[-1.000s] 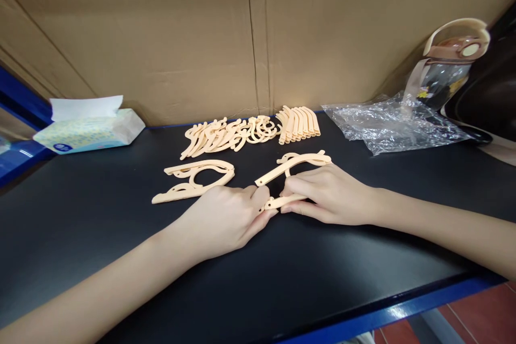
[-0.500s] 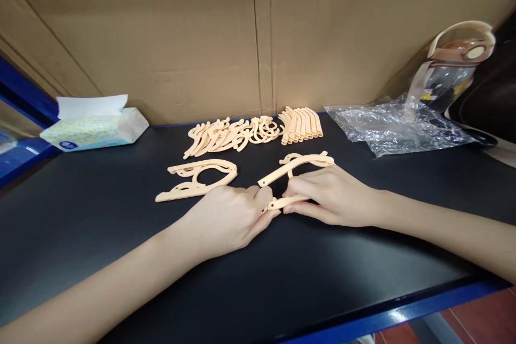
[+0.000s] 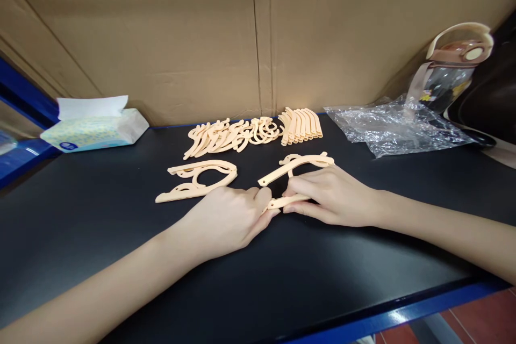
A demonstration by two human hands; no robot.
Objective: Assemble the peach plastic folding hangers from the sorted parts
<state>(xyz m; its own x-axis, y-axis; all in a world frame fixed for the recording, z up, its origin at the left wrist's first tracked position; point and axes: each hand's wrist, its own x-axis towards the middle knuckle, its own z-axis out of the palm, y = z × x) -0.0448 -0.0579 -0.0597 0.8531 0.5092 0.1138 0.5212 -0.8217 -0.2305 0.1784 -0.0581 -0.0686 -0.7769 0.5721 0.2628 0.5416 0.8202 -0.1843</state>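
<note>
A cream plastic folding clothes hanger lies on the black table in front of me, its arms apart. My right hand is closed on its near arm, thumb below and fingers over the top. At that arm's holed end, my left hand pinches a small cream hanger piece. Most of this piece is hidden under the fingers, and whether it is joined to the arm I cannot tell. Just beyond my left hand lies another folding hanger, folded into a narrow loop shape.
Behind the hangers lie a loose pile of curved hanger parts and a neat row of hanger arms. A tissue pack sits at the left. Crumpled clear plastic and a drinking bottle stand at the right, before a cardboard wall.
Both hands stay nearly in place. The small piece in my left hand has shifted slightly, and the hole near its tip no longer shows.
</note>
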